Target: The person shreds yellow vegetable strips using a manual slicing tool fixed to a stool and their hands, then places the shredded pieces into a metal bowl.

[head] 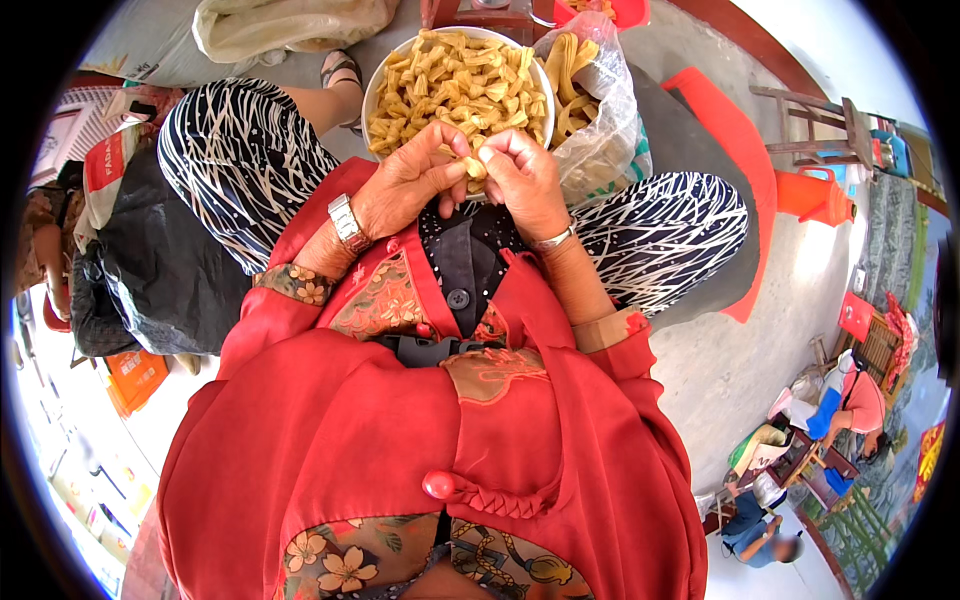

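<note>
Between the fingertips of my left hand (411, 180) and my right hand (527, 180) is a small yellowish knotted strip (473, 167), which both hands pinch. The hands are close together over the near rim of a round white basin (367, 112). Many similar tan-yellow knots (457, 86) fill the basin in a heap. Right beside the basin stands a clear plastic bag (611, 112) with longer, flat strips (566, 71) of the same colour showing at its mouth. What the strips are made of I cannot tell.
A red stool or frame (480, 16) and a red container (626, 11) stand behind the basin. Dark bags (172, 277) lie at left, a pale sack (292, 26) at upper left. At right are a wooden stool (817, 127), an orange-red jug (814, 196) and two people farther off.
</note>
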{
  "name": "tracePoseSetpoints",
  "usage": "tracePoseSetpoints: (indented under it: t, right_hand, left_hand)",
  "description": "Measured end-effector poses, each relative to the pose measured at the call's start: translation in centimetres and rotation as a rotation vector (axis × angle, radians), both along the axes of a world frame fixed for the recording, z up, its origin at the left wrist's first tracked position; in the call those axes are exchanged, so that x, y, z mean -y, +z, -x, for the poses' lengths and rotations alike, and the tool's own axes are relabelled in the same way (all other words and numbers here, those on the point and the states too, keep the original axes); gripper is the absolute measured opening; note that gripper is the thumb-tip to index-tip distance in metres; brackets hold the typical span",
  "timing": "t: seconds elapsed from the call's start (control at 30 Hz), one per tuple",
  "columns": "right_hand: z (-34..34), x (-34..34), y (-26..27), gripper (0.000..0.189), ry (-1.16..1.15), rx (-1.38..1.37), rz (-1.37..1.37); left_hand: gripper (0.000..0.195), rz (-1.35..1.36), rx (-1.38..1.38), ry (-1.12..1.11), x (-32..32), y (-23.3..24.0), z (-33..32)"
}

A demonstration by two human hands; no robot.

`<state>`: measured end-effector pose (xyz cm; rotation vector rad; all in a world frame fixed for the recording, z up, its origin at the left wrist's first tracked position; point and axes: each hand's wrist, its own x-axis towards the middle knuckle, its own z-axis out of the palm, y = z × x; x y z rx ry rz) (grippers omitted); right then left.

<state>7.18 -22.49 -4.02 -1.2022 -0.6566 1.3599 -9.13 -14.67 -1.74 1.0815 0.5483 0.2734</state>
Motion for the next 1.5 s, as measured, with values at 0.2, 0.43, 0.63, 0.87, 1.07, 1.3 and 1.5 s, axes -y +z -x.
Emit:
tracePoseSetpoints:
  t: [0.2, 0.43, 0.63, 0.87, 1.07, 1.3, 1.5]
  right_hand:
    - [0.6, 0.1, 1.0, 0.008, -0.083, -0.129, -0.009]
    - [-1.2, 0.0, 1.6, 0.027, 0.196, -0.042, 0.041]
    - [-0.5, -0.2, 1.6, 0.036, 0.303, 0.158, 0.019]
    - [-0.2, -0.1, 1.0, 0.032, 0.150, -0.092, 0.186]
    - [0.2, -0.2, 0.5, 0.033, -0.048, -0.186, 0.167]
    - [-0.3, 0.1, 0.4, 0.032, -0.173, -0.154, 0.074]
    - [-0.8, -0.3, 2.1, 0.034, -0.133, -0.104, 0.123]
  left_hand:
    - [0.013, 0.320, 0.148, 0.058, 0.3, 0.2, 0.3]
    - [0.012, 0.189, 0.115, 0.007, -0.3, -0.6, 0.9]
    - [0.015, 0.182, -0.037, -0.104, -1.0, 1.3, 0.8]
    - [0.017, 0.227, -0.104, -0.064, -1.2, 0.9, 0.7]
    - [0.020, 0.175, -0.060, -0.009, -0.8, 0.6, 0.5]
    - [0.034, 0.101, -0.139, -0.013, -0.7, 1.9, 0.4]
    - [0.039, -0.088, -0.211, 0.015, -0.4, 3.3, -0.2]
